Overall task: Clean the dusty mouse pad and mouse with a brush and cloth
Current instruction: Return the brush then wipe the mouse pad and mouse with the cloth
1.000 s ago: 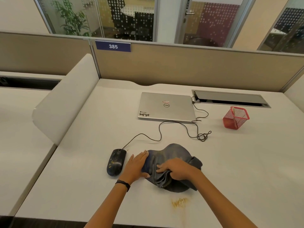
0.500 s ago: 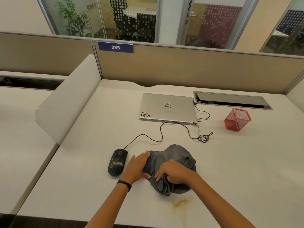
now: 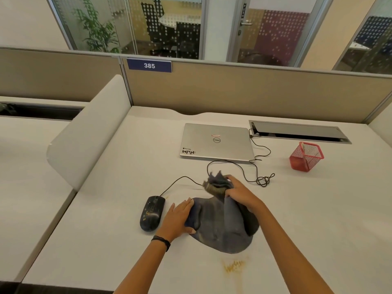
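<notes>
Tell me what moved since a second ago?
The right hand, gripping the cloth, swept from the mouse pad's near part to its far edge, away from the person. The left hand kept pressing the pad's left side; mouse, laptop and red mesh cup stayed put.

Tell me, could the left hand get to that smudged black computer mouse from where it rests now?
Probably yes. The left hand lies flat on the left edge of the dark blue-grey mouse pad, and the smudged black computer mouse sits just beside it, with nothing between them.
</notes>
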